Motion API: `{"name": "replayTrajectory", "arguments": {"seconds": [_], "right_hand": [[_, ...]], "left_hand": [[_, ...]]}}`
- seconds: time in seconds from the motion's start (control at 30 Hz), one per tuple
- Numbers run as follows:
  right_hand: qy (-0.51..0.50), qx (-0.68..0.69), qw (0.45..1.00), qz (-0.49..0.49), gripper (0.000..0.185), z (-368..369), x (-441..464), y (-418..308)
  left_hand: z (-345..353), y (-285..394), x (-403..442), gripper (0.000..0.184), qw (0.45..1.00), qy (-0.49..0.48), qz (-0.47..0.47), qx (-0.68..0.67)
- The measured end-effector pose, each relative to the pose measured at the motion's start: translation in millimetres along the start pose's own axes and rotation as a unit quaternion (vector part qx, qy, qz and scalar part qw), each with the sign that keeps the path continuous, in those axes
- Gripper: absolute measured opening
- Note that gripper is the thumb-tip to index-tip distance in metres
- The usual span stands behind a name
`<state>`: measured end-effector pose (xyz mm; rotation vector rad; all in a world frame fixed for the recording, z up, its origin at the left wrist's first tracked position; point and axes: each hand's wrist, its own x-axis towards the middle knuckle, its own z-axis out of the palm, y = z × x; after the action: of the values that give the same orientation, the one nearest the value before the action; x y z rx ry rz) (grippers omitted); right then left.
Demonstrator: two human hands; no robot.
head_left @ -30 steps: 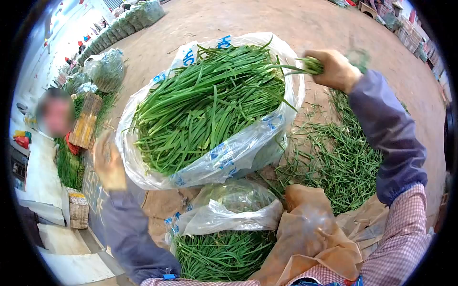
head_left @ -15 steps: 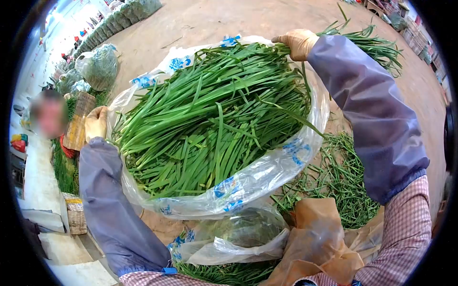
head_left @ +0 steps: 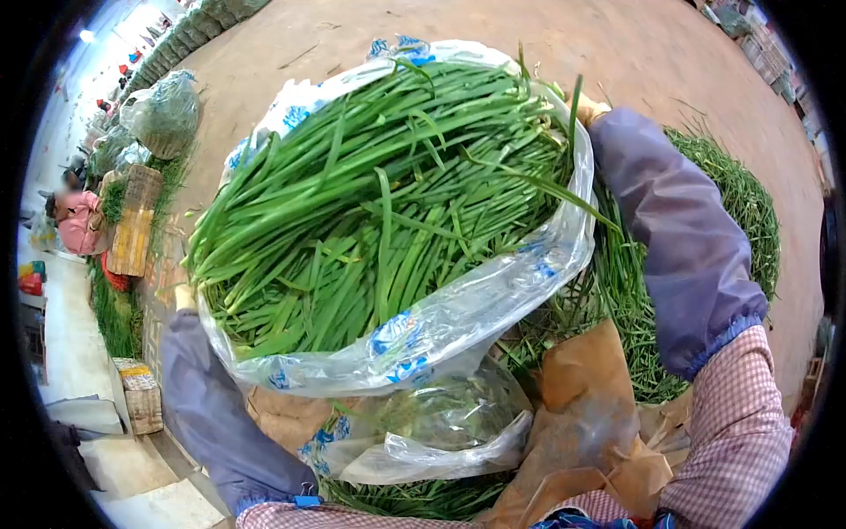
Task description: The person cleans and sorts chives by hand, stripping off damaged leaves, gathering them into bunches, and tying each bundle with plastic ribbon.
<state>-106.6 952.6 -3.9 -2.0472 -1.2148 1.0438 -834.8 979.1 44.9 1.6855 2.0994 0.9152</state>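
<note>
A clear plastic bag (head_left: 458, 313) with blue print lies spread wide in front of me, full of garlic chives (head_left: 379, 203) with long flat green leaves. At the bag's left rim is my gloved left hand (head_left: 185, 297), closed at the bag, its fingers mostly hidden behind bag and leaves. My gloved right hand (head_left: 589, 110) is closed at the upper right rim, fingers partly covered by the leaves. Below the bag sits another clear bag (head_left: 458, 419) with greens inside. Brown sheeting (head_left: 586, 388) lies close to my body.
Loose greens (head_left: 731, 203) are heaped on the floor at right. A wooden crate (head_left: 137, 220) stands at left, near a person in pink (head_left: 79, 220). Stuffed clear bags (head_left: 163, 115) stand behind it. A woven box (head_left: 138, 395) is at lower left.
The open bag of chives has shifted slightly left and up in view. My left hand has moved lower and is more hidden; my right hand has slipped further behind the rim.
</note>
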Motion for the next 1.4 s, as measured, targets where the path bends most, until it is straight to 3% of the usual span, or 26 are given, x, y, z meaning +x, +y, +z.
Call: {"name": "replayTrajectory", "arguments": {"seconds": [0.07,0.17,0.3,0.37,0.43,0.5,0.53,0.57,0.6,0.7,0.83,0.97,1.07,1.17,1.2,1.3,1.33,1.4], "right_hand": [[0.024,-0.021,0.999,0.016,0.058,-7.0,-22.0,1.9],[0.038,-0.052,0.998,0.016,0.055,-25.9,-49.1,20.1],[0.066,-0.093,0.993,-0.033,0.054,-52.3,-101.4,26.6],[0.086,0.004,0.961,-0.263,0.051,-37.0,-157.3,16.4],[0.027,0.002,0.927,-0.373,0.059,-27.4,-197.8,4.2],[-0.06,0.002,0.921,-0.384,0.07,-18.9,-230.1,-12.3],[-0.087,-0.096,0.929,-0.347,0.078,-16.6,-234.2,-19.0],[-0.024,-0.17,0.89,-0.423,0.076,-1.2,-229.0,-16.8],[-0.039,-0.233,0.883,-0.405,0.071,6.5,-212.3,-1.5],[-0.062,-0.34,0.89,-0.299,0.056,35.6,-188.5,29.4],[-0.04,-0.272,0.921,-0.275,0.04,44.3,-201.1,36.9],[-0.103,-0.277,0.922,-0.251,0.039,42.5,-230.5,41.5],[-0.088,-0.295,0.906,-0.29,0.034,55.8,-268.1,56.1],[-0.073,-0.246,0.928,-0.27,0.034,67.6,-312.6,76.9],[-0.077,-0.214,0.935,-0.272,0.037,73.1,-319.4,90.4],[-0.071,-0.153,0.954,-0.25,0.038,85.6,-346.0,102.9],[-0.062,-0.149,0.956,-0.246,0.038,91.3,-351.7,115.0],[-0.034,-0.149,0.954,-0.259,0.038,95.3,-359.2,134.3]], "left_hand": [[-12.1,17.2,-29.5,0.048,0.994,0.057,0.017,-0.094],[-42.3,59.4,-100.7,0.051,0.974,0.135,0.128,-0.127],[-38.7,106.4,-193.3,0.049,0.88,0.039,0.464,0.092],[-31.2,119.3,-209.3,0.048,0.796,-0.03,0.566,0.215],[-31.1,114.0,-216.1,0.047,0.806,-0.054,0.519,0.279],[-23.9,94.8,-218.4,0.049,0.812,-0.057,0.504,0.289],[-21.7,73.8,-214.8,0.05,0.814,-0.049,0.512,0.269],[-18.4,59.0,-214.6,0.052,0.816,-0.041,0.52,0.248],[-10.8,57.6,-222.9,0.047,0.819,-0.026,0.544,0.181],[-10.1,53.6,-253.9,0.028,0.835,-0.075,0.484,0.251],[-9.8,60.0,-285.4,0.021,0.84,-0.003,0.479,0.254],[-19.5,42.3,-311.9,0.021,0.885,-0.06,0.385,0.255],[-8.3,-23.7,-320.8,0.027,0.866,-0.057,0.403,0.292],[42.5,-142.1,-310.4,0.04,0.926,0.032,0.318,0.2],[21.2,-56.6,-321.3,0.041,0.905,-0.053,0.342,0.247],[27.7,-63.4,-317.6,0.04,0.902,-0.077,0.329,0.268],[26.4,-58.6,-313.6,0.043,0.934,-0.141,0.214,0.25],[6.0,-41.2,-314.2,0.043,0.909,-0.157,0.243,0.3]]}}
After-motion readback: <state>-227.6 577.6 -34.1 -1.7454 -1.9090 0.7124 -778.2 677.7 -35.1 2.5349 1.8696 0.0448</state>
